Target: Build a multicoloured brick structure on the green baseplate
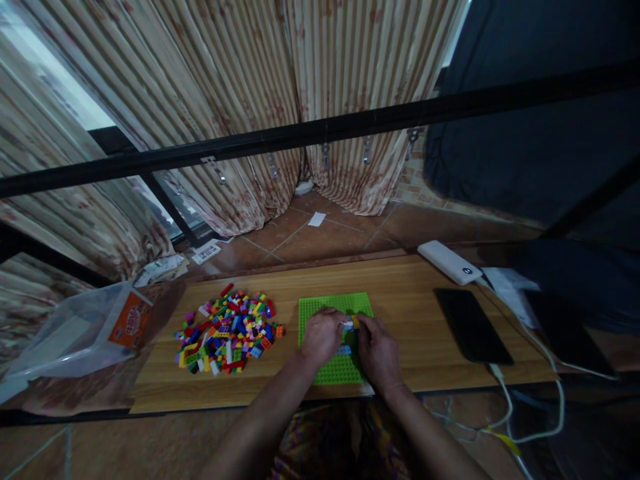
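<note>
Both hands meet over the green baseplate (334,308), left hand (323,335) and right hand (377,347) curled, fingertips pinching small bricks (349,324) between them.

my left hand (323,337) and right hand (379,350) are bare, no rings, gloves or watch showing, both forearms uncovered with no sleeves in sight, and below them my lap wears cloth in a busy multicoloured pattern

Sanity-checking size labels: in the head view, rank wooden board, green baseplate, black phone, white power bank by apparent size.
1. wooden board
2. green baseplate, partly covered by left hand and right hand
3. black phone
4. white power bank, lying farther back, so the gap to the phone is unsure.
</note>
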A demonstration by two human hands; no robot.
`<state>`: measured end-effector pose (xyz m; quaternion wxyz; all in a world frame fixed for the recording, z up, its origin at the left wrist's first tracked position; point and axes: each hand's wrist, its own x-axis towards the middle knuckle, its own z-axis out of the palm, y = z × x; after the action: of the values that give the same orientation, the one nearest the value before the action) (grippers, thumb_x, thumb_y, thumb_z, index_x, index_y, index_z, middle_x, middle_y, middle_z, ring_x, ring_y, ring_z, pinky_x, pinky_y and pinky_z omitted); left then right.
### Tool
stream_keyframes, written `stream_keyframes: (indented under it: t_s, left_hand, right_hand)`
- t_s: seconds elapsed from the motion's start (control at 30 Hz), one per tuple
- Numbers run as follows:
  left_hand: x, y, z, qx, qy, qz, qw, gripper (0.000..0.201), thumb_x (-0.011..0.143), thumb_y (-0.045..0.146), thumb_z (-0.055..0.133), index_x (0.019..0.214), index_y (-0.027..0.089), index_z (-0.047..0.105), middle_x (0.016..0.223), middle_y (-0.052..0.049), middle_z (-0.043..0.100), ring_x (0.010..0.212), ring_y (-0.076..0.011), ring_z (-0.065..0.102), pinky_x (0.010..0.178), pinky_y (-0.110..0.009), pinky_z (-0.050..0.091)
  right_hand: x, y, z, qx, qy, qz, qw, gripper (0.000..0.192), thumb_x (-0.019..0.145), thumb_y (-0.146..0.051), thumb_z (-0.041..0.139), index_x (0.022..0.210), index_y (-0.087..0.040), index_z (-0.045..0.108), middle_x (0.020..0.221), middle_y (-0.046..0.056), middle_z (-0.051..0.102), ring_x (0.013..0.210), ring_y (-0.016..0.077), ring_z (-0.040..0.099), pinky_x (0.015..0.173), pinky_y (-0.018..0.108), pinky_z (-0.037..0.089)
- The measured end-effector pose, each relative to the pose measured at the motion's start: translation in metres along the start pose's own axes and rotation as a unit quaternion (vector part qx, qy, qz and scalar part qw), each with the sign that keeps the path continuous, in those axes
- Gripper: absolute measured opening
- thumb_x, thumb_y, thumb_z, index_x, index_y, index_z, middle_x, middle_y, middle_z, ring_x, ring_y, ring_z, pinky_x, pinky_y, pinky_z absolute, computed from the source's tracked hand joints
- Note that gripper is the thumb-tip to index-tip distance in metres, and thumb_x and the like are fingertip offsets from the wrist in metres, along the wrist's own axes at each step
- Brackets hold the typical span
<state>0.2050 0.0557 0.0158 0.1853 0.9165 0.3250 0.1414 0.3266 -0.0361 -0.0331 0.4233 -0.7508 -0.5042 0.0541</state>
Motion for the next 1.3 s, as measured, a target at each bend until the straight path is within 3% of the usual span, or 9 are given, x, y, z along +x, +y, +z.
stream_keyframes:
  t_s: [0.4, 0.7, 0.9, 1.07, 1.3]
  left_hand:
    - [-0.004, 0.014, 0.006, 0.062, 0.032, -0.05, 0.996, 0.029, 0.093, 0.022, 0.045, 0.078, 0.021, 0.069, 0.076, -0.002, 0.064, 0.079, -0.016, 0.057, 0.074, -0.027, 0.042]
    - [-0.004, 0.017, 0.002, 0.109, -0.001, -0.024, 0.994, 0.019, 0.087, 0.015, 0.05, 0.082, 0.02, 0.067, 0.081, -0.003, 0.066, 0.081, -0.0183, 0.058, 0.08, -0.032, 0.045]
    - [-0.019, 0.02, 0.008, 0.065, 0.029, -0.037, 0.997, 0.025, 0.09, 0.012, 0.045, 0.102, 0.02, 0.065, 0.103, -0.004, 0.068, 0.094, -0.019, 0.058, 0.087, -0.034, 0.048]
    - [-0.041, 0.018, 0.021, 0.008, 0.092, -0.046, 0.995, 0.037, 0.092, 0.015, 0.041, 0.128, 0.017, 0.052, 0.125, -0.008, 0.061, 0.116, -0.0201, 0.052, 0.102, -0.039, 0.044]
    - [-0.05, 0.019, 0.037, 0.062, 0.104, -0.028, 0.992, 0.04, 0.095, 0.017, 0.036, 0.133, 0.011, 0.047, 0.136, -0.014, 0.053, 0.13, -0.0221, 0.045, 0.108, -0.042, 0.041]
  right_hand:
    - [0.0, 0.001, -0.001, 0.004, -0.013, -0.027, 1.0, 0.032, 0.094, -0.029, 0.041, 0.107, -0.02, 0.068, 0.087, 0.007, 0.064, 0.077, 0.0174, 0.062, 0.073, 0.03, 0.049]
    - [-0.001, 0.003, 0.0, 0.007, -0.015, -0.024, 1.0, 0.033, 0.095, -0.03, 0.041, 0.105, -0.02, 0.071, 0.088, 0.007, 0.065, 0.078, 0.0173, 0.062, 0.075, 0.03, 0.049]
    - [0.0, 0.001, -0.002, 0.006, -0.013, -0.017, 1.0, 0.032, 0.094, -0.032, 0.042, 0.104, -0.021, 0.071, 0.088, 0.007, 0.065, 0.077, 0.0165, 0.062, 0.073, 0.029, 0.049]
    - [-0.001, -0.001, -0.004, 0.008, -0.013, -0.024, 1.0, 0.032, 0.094, -0.027, 0.04, 0.105, -0.021, 0.07, 0.087, 0.006, 0.064, 0.078, 0.0164, 0.061, 0.074, 0.029, 0.05]
    - [-0.003, 0.001, -0.004, -0.004, -0.025, -0.038, 0.999, 0.034, 0.091, -0.019, 0.039, 0.105, -0.021, 0.071, 0.091, 0.007, 0.063, 0.082, 0.0166, 0.06, 0.076, 0.029, 0.049]
